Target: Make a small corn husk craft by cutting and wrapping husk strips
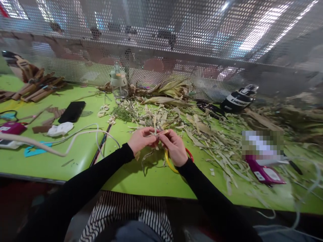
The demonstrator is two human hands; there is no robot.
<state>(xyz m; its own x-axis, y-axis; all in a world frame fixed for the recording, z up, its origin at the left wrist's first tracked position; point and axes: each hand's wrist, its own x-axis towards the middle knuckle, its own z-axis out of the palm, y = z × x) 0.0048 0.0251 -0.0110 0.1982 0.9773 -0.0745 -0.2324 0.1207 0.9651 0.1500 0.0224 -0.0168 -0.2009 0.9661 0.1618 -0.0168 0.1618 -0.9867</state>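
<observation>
My left hand and my right hand meet over the green table, fingertips almost touching. Both are closed in a pinch on a pale strip of dried plant husk, which stands up between them; its lower end is partly hidden by the fingers. Under my right hand lies a ring-shaped thing with a yellow part and a red part, mostly covered by the hand. Thin dry strands hang or lie just below the fingers. Beyond the hands spreads a heap of husk scraps.
A clear bottle stands at the back beside whole dried husks. A black bottle leans at the right. To the left are a phone, a white cable and brown rolled pieces. A magenta device lies right.
</observation>
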